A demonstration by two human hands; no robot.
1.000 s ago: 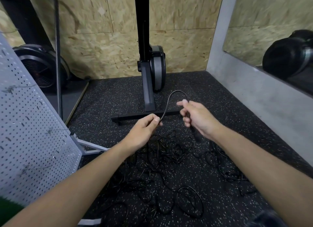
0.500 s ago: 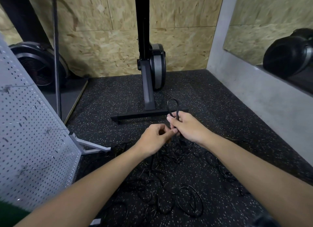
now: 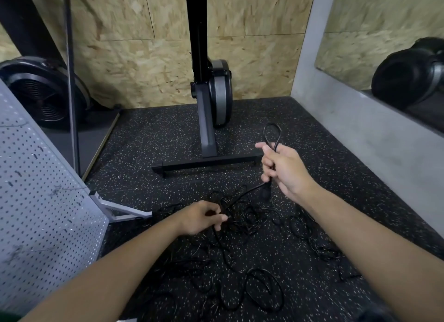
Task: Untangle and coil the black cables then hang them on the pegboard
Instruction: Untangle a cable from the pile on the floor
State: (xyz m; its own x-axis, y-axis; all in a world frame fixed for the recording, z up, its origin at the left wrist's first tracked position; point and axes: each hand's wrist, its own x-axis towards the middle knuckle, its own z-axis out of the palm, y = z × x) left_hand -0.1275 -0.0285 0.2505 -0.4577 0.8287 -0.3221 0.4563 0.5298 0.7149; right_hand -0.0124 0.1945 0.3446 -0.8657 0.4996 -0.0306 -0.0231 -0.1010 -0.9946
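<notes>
Head: right grip (image 3: 286, 168), left grip (image 3: 199, 217) hold black cable (image 3: 272, 131).

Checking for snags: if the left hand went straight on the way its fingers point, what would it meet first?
The left hand points rightward, low over the floor. The tangled black cables lie right ahead of it, so it would probably run into that pile first, though depth is unclear.

Black cables (image 3: 240, 216) are lying on a black floor (image 3: 312, 141) that is showing white speckles. The pale grey pegboard (image 3: 36, 201) is showing rows of dark holes.
</notes>
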